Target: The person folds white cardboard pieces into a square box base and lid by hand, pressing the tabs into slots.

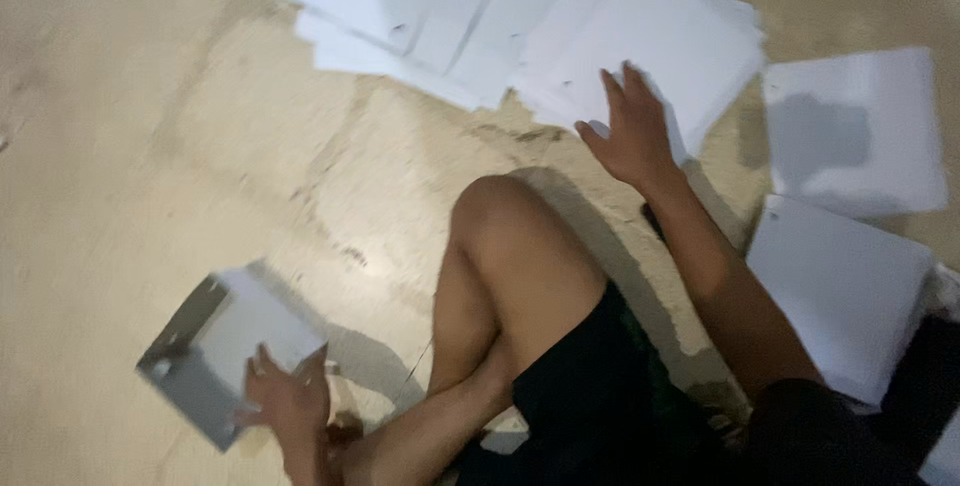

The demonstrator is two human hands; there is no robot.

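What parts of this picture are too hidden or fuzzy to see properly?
Head view:
- Left hand: its fingers cover part of the small white sheet on a grey board, and blur smears the board's edges.
- Right hand: it hides part of the spread white sheets beneath; the small dark marks on them are too tiny to read.
- White stack: its lower right is cut off by the arm and frame edge.

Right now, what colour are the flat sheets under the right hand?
White, with small dark marks; the flat sheets under the right hand show best in the head view.
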